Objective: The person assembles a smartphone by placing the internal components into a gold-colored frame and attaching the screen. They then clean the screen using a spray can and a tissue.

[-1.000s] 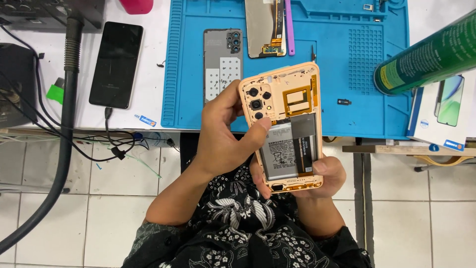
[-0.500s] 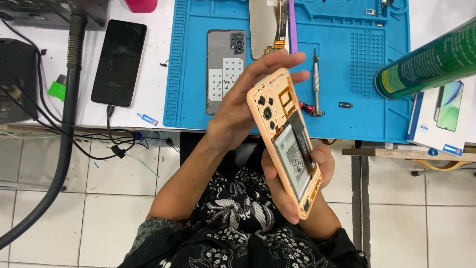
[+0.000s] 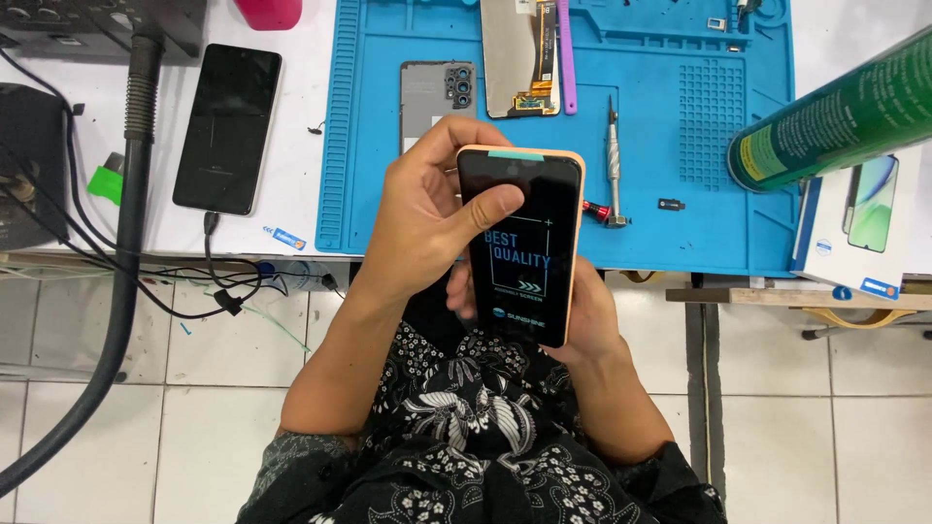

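Holding a flat rectangular phone [image 3: 519,247] with glossy black screen and orange frame, both hands grip it. Left hand [image 3: 427,218] presses its thumb on the glass; right hand [image 3: 587,320] cups the lower edge above the blue ribbed mat [image 3: 670,194].

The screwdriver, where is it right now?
In the head view the screwdriver lies on the blue mat, right of the phone that the left hand and right hand hold.
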